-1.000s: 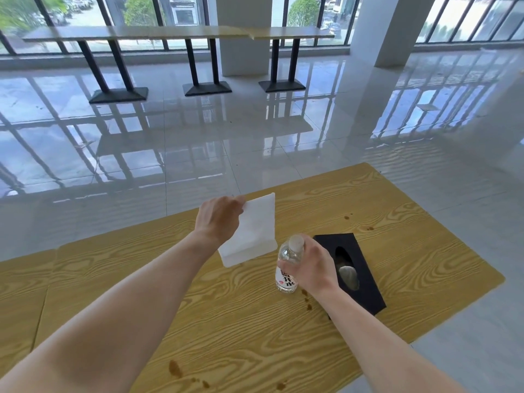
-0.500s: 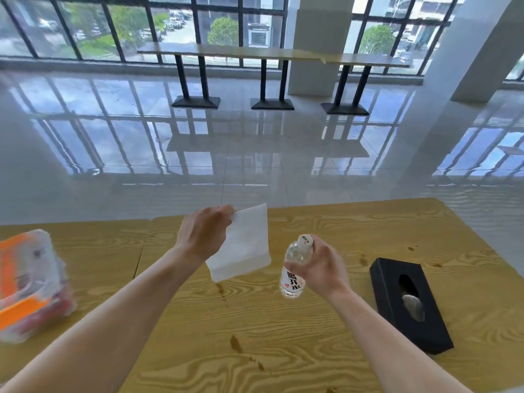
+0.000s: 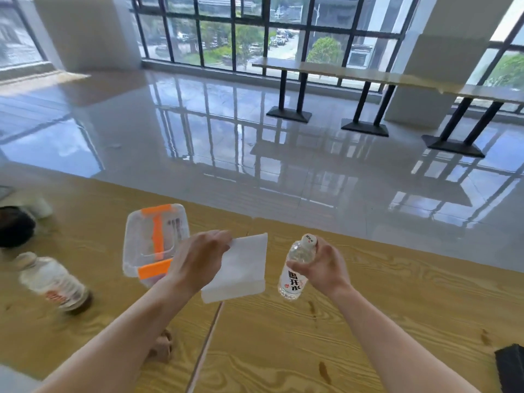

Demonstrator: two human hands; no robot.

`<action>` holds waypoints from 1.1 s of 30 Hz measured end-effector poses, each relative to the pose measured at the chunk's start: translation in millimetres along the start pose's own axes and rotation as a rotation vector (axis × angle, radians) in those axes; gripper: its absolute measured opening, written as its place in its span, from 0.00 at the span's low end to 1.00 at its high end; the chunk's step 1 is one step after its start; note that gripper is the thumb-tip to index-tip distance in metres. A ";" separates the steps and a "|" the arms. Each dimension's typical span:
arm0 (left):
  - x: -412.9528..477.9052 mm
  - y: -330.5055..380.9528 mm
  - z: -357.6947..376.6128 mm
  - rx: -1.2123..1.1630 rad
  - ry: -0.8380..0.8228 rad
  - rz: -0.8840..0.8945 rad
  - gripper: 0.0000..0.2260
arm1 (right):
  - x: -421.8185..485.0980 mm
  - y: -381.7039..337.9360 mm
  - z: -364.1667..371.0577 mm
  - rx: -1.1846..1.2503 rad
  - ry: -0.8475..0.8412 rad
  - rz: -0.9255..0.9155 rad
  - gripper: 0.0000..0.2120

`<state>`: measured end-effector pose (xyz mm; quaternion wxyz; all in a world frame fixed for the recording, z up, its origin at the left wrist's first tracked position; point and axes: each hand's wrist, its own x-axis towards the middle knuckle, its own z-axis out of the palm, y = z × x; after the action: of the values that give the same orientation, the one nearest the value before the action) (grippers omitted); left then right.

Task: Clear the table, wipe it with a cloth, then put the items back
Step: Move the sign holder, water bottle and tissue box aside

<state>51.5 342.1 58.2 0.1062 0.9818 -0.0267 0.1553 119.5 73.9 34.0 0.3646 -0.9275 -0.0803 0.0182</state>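
The wooden table (image 3: 382,302) is bare to the right of the right hand (image 3: 323,268), up to the black box (image 3: 510,367) at the lower right corner. On the left, a clear container with orange clips (image 3: 154,242) stands just beside the left hand (image 3: 198,259), and a blurred bottle (image 3: 54,282) stands farther left. Bare wood lies between those two obstacles.

The small clear plastic water bottle (image 3: 295,275) bears a white label with black characters 喝开水; other labels are too blurred to read.
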 end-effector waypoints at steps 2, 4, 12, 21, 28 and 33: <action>-17.0 -18.5 -5.7 0.014 -0.002 -0.020 0.07 | 8.4 -18.4 15.7 0.006 -0.023 -0.017 0.21; -33.3 -34.5 -11.9 0.019 -0.004 -0.037 0.07 | 15.9 -35.7 31.0 0.010 -0.050 -0.036 0.21; -78.2 -104.9 -30.7 0.035 -0.059 -0.072 0.09 | 46.4 -90.7 106.4 0.020 -0.163 -0.091 0.19; -100.8 -167.7 -34.0 0.121 0.001 -0.097 0.20 | 70.2 -121.9 168.1 0.038 -0.181 -0.109 0.17; -99.0 -200.3 -21.0 0.116 -0.010 -0.104 0.21 | 89.2 -130.1 188.9 0.023 -0.182 -0.109 0.17; -96.6 -216.0 -19.5 0.124 -0.010 -0.154 0.18 | 99.2 -131.1 193.4 0.033 -0.158 -0.099 0.18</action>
<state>-27.7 559.0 3.0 0.0567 0.9864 0.0580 0.1430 181.7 314.8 -16.3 0.3729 -0.9119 -0.1541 0.0747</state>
